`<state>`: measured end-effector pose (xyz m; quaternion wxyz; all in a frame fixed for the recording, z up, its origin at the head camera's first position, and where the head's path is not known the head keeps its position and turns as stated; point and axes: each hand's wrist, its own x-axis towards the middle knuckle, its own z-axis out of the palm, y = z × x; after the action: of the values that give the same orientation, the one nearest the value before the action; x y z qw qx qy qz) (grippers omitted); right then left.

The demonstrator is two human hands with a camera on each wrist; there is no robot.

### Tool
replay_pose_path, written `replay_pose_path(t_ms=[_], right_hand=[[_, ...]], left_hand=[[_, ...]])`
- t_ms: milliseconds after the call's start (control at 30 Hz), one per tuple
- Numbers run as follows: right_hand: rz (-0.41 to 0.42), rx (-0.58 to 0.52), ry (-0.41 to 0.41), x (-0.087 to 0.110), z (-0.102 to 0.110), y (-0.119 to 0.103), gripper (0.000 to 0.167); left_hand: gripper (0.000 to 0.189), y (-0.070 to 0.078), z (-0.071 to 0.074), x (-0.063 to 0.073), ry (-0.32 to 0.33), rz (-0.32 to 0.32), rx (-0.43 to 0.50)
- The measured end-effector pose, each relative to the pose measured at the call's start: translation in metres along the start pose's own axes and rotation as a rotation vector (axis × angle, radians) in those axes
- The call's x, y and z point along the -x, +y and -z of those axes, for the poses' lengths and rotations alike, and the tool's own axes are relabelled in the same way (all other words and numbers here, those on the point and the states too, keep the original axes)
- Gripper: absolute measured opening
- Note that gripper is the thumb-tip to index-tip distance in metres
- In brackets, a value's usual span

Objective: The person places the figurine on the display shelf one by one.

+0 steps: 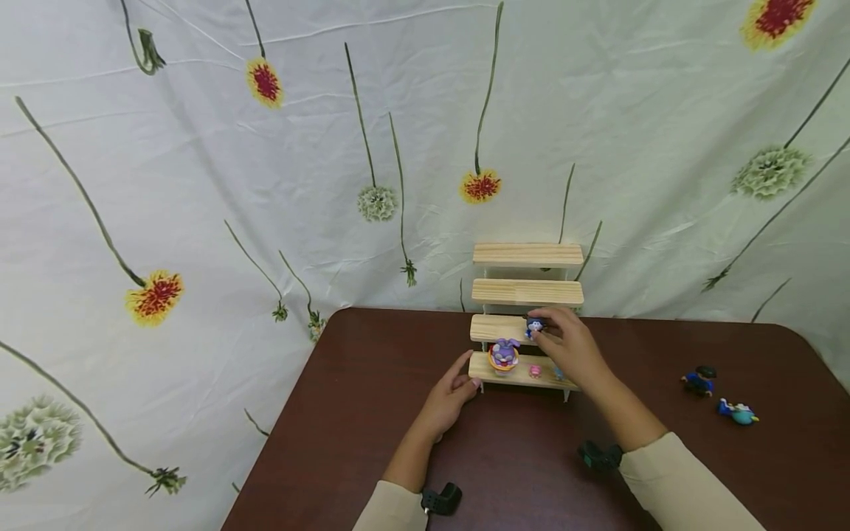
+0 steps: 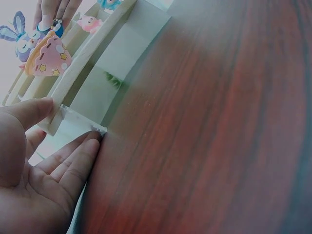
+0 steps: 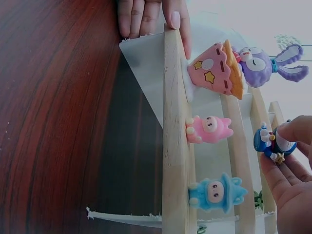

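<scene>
A tiered wooden shelf stand (image 1: pixel 494 325) with clear supports stands at the back of the table. My left hand (image 1: pixel 443 402) holds the left end of its lowest board, the thumb at the front edge and other fingers by the clear leg. My right hand (image 1: pixel 574 350) pinches a small dark blue figurine (image 3: pixel 265 138) with a gold star, at the second board from the bottom; whether it touches the wood I cannot tell. Along the lowest board stand a purple bunny figurine (image 3: pixel 255 66) in a pink cone, a pink figurine (image 3: pixel 210 129) and a light blue hatted figurine (image 3: pixel 218 193).
Two more figurines lie on the dark red-brown table (image 1: pixel 531 472) to the right: one in blue with a dark top (image 1: pixel 700 380), and a teal and blue one (image 1: pixel 738 411). A white flower-printed cloth (image 1: pixel 299 169) hangs behind the table.
</scene>
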<state>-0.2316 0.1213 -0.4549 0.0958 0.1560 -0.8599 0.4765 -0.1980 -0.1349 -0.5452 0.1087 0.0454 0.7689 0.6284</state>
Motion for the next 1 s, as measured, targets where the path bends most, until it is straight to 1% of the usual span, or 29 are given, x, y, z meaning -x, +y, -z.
replay_pose_path(t_ms=[267,533,700,1000], right_hand=[[0.021,0.017,-0.007,-0.004,-0.003,0.0,0.034],[0.007,0.014,-0.031,-0.009,-0.007,0.001,0.032],[0.017,0.026,-0.026,-0.009,-0.009,0.003,0.03],[0.043,0.03,-0.02,-0.009,-0.011,0.003,0.024]], left_hand=[[0.063,0.002,-0.001,0.001,-0.001,-0.001,0.004],[0.062,0.001,0.0,0.001,0.004,-0.011,0.006],[0.063,0.002,0.0,0.001,0.001,0.0,-0.001],[0.063,0.001,0.0,0.001,-0.003,-0.002,-0.001]])
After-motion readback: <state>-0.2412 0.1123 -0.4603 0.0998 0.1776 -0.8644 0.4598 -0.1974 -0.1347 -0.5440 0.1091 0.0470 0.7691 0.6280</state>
